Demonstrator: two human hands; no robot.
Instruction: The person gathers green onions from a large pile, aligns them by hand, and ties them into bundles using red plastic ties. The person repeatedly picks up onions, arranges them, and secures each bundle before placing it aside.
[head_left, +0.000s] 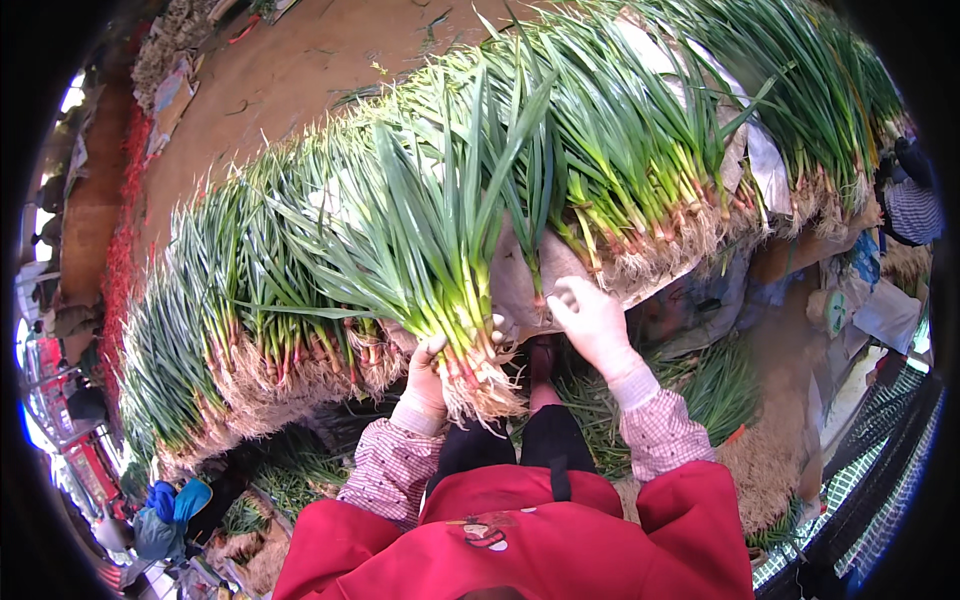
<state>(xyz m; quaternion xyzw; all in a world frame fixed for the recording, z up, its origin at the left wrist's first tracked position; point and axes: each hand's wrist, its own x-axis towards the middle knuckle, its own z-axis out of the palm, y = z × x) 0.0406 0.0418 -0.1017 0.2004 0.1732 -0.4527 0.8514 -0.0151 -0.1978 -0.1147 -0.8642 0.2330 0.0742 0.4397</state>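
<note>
A bunch of leafy green garlic plants, with pale roots hanging down, is gripped near its base by my left hand. To its right, my right hand is raised with curled fingers beside the lower end of a single thin stalk; whether the fingers touch it I cannot tell. Behind both hands, more green garlic lies in a long curved row, roots towards me. Beige cloth shows under the plants between the hands.
A brown surface stretches beyond the row. Loose leaves and a heap of pale roots lie below at the right. Red debris lines the far left. A person in striped clothing is at the right rim.
</note>
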